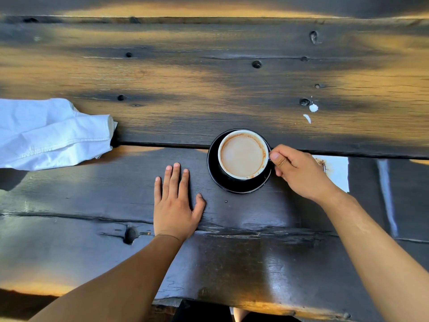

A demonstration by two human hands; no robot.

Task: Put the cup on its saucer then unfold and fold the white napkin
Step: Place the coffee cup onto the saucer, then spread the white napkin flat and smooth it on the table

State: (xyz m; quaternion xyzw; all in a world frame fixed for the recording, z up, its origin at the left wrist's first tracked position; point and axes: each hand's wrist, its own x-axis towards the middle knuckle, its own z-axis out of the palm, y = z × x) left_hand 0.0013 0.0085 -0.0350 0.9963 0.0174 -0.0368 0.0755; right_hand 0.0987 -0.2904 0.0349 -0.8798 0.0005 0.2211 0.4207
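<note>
A cup [243,154], white inside and filled with milky coffee, stands on a black saucer [216,180] near the middle of the dark wooden table. My right hand [299,170] pinches the cup's handle on its right side, thumb on top; the handle itself is hidden by my fingers. My left hand [175,201] lies flat on the table, fingers straight, a little to the left of the saucer and apart from it. The white napkin [51,133] lies crumpled and loosely folded at the left edge of the view, far from both hands.
A stained white paper [336,173] lies on the table behind my right hand. Two small white spots [313,108] mark the wood beyond the cup. A gap [162,145] between planks runs across under the saucer. The table's near edge [255,305] is at the bottom.
</note>
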